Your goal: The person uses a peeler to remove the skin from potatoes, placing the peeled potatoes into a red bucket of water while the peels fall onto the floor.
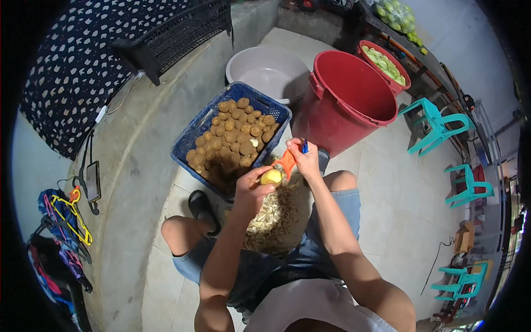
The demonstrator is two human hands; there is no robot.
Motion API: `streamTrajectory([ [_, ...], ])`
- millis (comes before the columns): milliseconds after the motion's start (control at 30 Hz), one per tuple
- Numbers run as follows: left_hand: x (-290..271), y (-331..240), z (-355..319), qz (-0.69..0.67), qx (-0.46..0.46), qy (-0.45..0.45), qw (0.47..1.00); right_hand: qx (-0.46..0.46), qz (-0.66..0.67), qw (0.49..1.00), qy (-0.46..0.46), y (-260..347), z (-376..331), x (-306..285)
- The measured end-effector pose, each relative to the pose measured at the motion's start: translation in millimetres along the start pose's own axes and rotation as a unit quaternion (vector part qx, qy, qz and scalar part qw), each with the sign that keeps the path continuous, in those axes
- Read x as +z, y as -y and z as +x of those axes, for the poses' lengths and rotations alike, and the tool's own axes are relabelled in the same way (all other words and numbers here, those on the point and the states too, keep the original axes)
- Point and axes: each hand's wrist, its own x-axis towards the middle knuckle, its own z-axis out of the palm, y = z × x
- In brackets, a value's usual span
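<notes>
My left hand is closed round a partly peeled potato, whose yellow flesh shows on top. An orange peeler is gripped in my right hand, its head right beside the potato; a blue bit shows at my fingers. Whether the blade touches the potato I cannot tell. Below both hands, a heap of peelings lies on the floor between my legs. Just ahead and to the left stands a blue crate full of unpeeled brown potatoes.
Beyond the crate sits a wide pale basin. A tall red bin stands ahead to the right, with a red tub of pale green pieces behind it. Turquoise chairs line the right side. A concrete ledge curves along the left.
</notes>
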Motion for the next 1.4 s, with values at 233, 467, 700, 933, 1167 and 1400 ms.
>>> streamTrajectory([
  [233, -1, -4, -1, -0.050, 0.026, -0.005, 0.998, 0.009, 0.006, 1.000, -0.019, 21, 0, -1],
  [467, 3, -9, -2, -0.011, 0.019, -0.022, 1.000, 0.002, 0.017, 1.000, 0.001, 34, 0, 4],
  [700, -5, -1, -1, -0.080, -0.006, 0.003, 0.997, 0.008, 0.033, 0.999, -0.023, 23, -5, 7],
  [933, -1, 1, 3, -0.197, -0.021, 0.010, 0.980, 0.000, 0.030, 0.998, -0.052, 22, -2, 1],
  [1167, 2, 2, 1, -0.129, 0.023, 0.025, 0.991, 0.007, 0.065, 0.997, -0.033, 20, -6, 7],
  [1400, 3, 2, 4, -0.170, 0.004, 0.030, 0.985, 0.028, 0.080, 0.995, -0.042, 8, -2, 6],
])
